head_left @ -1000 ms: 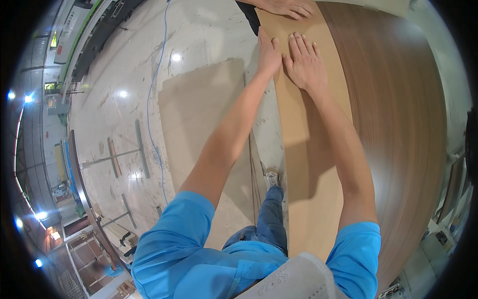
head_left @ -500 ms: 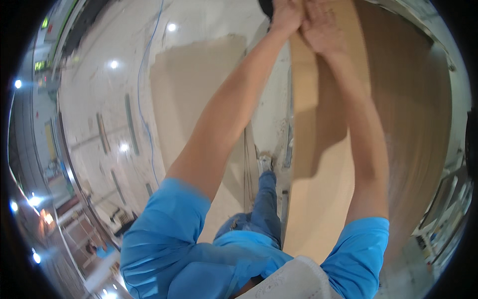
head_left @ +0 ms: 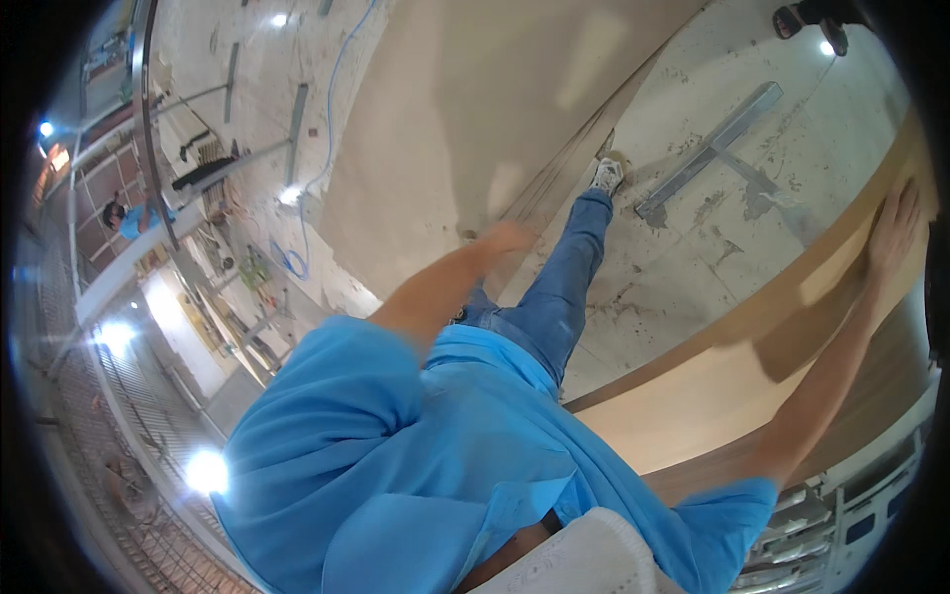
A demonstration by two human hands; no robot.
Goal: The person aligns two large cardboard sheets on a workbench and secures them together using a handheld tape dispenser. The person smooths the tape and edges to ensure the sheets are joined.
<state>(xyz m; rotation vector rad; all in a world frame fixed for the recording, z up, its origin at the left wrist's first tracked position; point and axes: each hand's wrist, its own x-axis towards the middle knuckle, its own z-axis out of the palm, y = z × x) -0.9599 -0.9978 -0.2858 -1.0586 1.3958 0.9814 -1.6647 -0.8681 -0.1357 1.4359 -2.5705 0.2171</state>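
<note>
My right hand (head_left: 896,223) lies flat with fingers stretched on the light tan side of a long wood-coloured stack of boards (head_left: 683,406), at the right. The single sheets in that stack are too fine to make out. My left hand (head_left: 511,238) is smeared by motion, near my left hip and above a large beige sheet (head_left: 416,148) lying on the floor. It is well apart from the stack, and its fingers cannot be made out.
On the floor lies a grey metal bar (head_left: 712,148) with a crosspiece. Another person's sandalled feet (head_left: 811,28) stand at the far right. A blue hose (head_left: 332,119) runs along the left. Beyond a metal rail (head_left: 148,129), a person in blue (head_left: 134,220) is visible.
My left hand has come off the board stack and back toward my hip. My right hand is still on the stack. The view has turned, and another person's feet now show.
</note>
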